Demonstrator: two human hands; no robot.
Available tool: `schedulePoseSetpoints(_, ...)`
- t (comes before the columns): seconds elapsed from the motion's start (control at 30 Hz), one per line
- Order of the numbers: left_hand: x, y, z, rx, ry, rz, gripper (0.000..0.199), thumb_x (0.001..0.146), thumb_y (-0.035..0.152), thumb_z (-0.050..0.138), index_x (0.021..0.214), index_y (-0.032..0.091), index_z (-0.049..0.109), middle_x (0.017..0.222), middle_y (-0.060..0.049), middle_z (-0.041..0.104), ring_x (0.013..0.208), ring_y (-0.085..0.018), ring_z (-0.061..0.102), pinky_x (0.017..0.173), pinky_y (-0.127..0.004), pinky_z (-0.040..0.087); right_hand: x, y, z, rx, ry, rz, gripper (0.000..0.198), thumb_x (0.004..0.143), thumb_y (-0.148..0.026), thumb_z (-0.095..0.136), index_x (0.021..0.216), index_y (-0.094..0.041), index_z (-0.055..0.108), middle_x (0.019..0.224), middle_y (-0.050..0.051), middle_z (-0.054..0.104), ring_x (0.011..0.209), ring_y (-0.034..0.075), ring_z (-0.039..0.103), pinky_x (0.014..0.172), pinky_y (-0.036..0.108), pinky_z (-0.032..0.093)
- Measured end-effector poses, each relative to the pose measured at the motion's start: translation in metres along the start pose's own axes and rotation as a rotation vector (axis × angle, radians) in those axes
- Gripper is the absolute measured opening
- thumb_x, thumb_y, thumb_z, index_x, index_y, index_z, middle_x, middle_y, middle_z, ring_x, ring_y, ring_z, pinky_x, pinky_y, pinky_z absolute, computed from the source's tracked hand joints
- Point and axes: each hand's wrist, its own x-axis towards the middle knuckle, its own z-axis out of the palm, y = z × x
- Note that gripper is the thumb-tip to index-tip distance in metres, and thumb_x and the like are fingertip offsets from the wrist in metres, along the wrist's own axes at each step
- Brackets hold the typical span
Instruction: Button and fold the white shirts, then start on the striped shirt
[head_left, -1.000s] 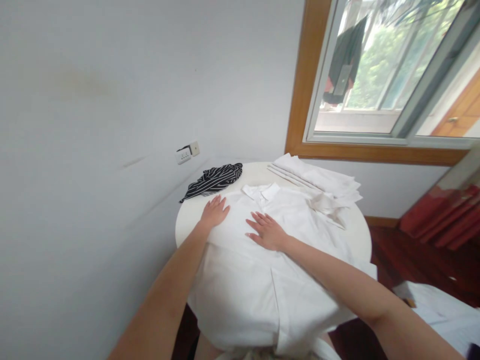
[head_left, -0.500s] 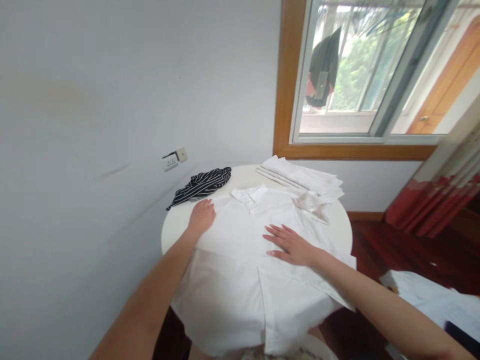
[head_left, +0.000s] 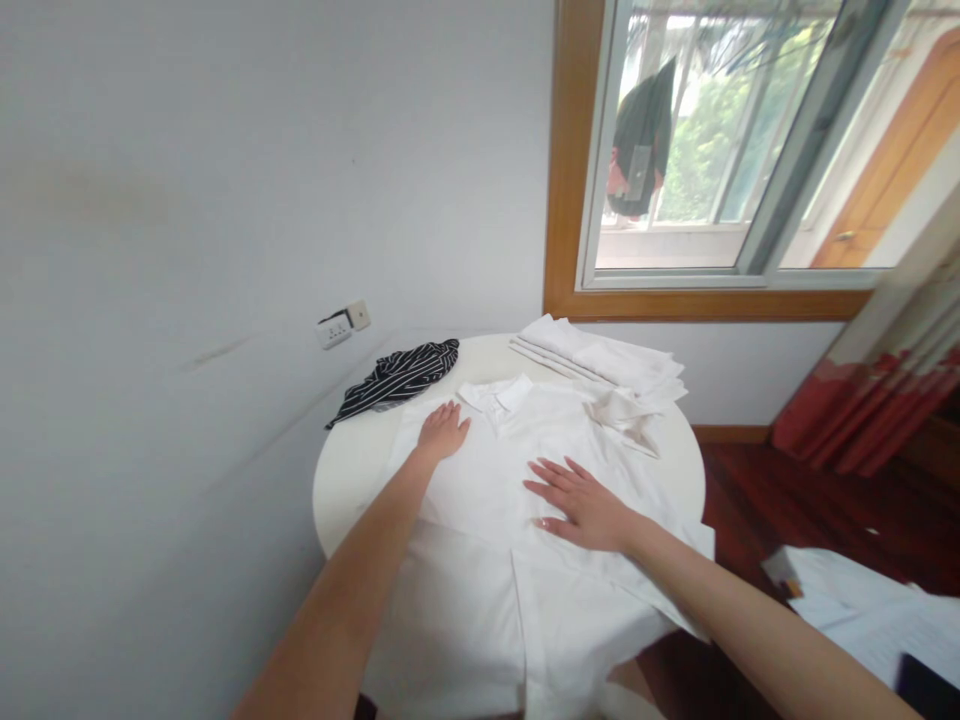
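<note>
Round tabletop [head_left: 337, 490], white shirt [head_left: 472, 510] laid lengthwise before you

The shirt's long axis runs near to far, its lower part draping over the edge by you. Your right hand [head_left: 581, 507] lies flat on it, fingers [head_left: 551, 492] spread; your left hand [head_left: 443, 432] rests on its upper part, open, gripping nothing. The collar [head_left: 496, 396] points away from you.

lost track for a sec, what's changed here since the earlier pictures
The right hand has moved rightward across the white shirt; the left hand has shifted right, nearer the collar. Nothing was visibly taken hold of or let go. The striped cloth and folded white pile stayed put on the table.
</note>
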Motion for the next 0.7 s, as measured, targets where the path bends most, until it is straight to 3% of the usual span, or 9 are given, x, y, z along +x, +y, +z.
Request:
schedulePoseSetpoints(0.17, 0.000, -0.004, -0.004, -0.002, -0.059, -0.009, 0.061, 0.095, 0.048, 0.023, 0.144, 0.014, 0.034, 0.152, -0.014, 0.027, 0.140, -0.027, 0.026, 0.111, -0.044, 0.024, 0.002, -0.002, -0.009, 0.018, -0.015, 0.010, 0.056, 0.092, -0.058, 0.037, 0.142, -0.034, 0.038, 0.150, 0.004, 0.034, 0.138, 0.021, 0.029, 0.115, 0.045, 0.014)
schedulePoseSetpoints(0.23, 0.001, -0.004, -0.010, -0.003, -0.016, 0.007, 0.056, 0.094, 0.047, 0.029, 0.140, 0.017, 0.041, 0.148, -0.013, 0.038, 0.135, -0.027, 0.035, 0.108, -0.043, 0.030, 0.014, 0.000, -0.019, 0.032, -0.035, 0.020, 0.052, 0.092, -0.058, 0.037, 0.137, -0.035, 0.046, 0.142, 0.004, 0.046, 0.132, 0.022, 0.040, 0.113, 0.048, 0.017)
schedulePoseSetpoints(0.33, 0.011, -0.002, -0.017, -0.017, 0.095, -0.013, 0.042, 0.094, 0.036, 0.032, 0.124, 0.020, 0.057, 0.125, -0.012, 0.061, 0.119, -0.026, 0.053, 0.097, -0.041, 0.041, 0.051, 0.010, -0.030, 0.032, -0.014, 0.023, 0.047, 0.094, -0.054, 0.035, 0.131, -0.030, 0.054, 0.126, 0.005, 0.061, 0.117, 0.022, 0.054, 0.110, 0.045, 0.026)
schedulePoseSetpoints(0.43, 0.026, 0.002, -0.020, -0.056, 0.241, -0.098, 0.042, 0.094, 0.023, 0.026, 0.118, 0.017, 0.060, 0.113, -0.013, 0.065, 0.110, -0.025, 0.057, 0.095, -0.040, 0.043, 0.105, 0.026, -0.026, -0.015, 0.067, 0.021, 0.045, 0.094, -0.043, 0.040, 0.129, -0.019, 0.056, 0.132, 0.009, 0.056, 0.122, 0.021, 0.050, 0.105, 0.034, 0.035)
schedulePoseSetpoints(0.57, 0.038, 0.008, -0.012, -0.181, 0.469, -0.035, 0.040, 0.090, 0.015, 0.031, 0.120, 0.014, 0.058, 0.118, -0.010, 0.063, 0.114, -0.020, 0.053, 0.103, -0.033, 0.037, 0.168, 0.040, 0.000, -0.116, 0.109, 0.144, 0.051, 0.089, -0.028, 0.047, 0.137, -0.010, 0.046, 0.143, 0.014, 0.044, 0.135, 0.022, 0.034, 0.111, 0.035, 0.026)
schedulePoseSetpoints(0.7, 0.040, 0.008, 0.002, -0.190, 0.366, 0.110, 0.038, 0.091, 0.019, 0.036, 0.120, 0.014, 0.059, 0.122, -0.009, 0.063, 0.116, -0.018, 0.053, 0.106, -0.029, 0.036, 0.197, 0.042, 0.024, -0.140, 0.163, 0.181, 0.053, 0.090, -0.027, 0.040, 0.141, -0.014, 0.040, 0.149, 0.010, 0.036, 0.141, 0.021, 0.021, 0.115, 0.043, 0.014)
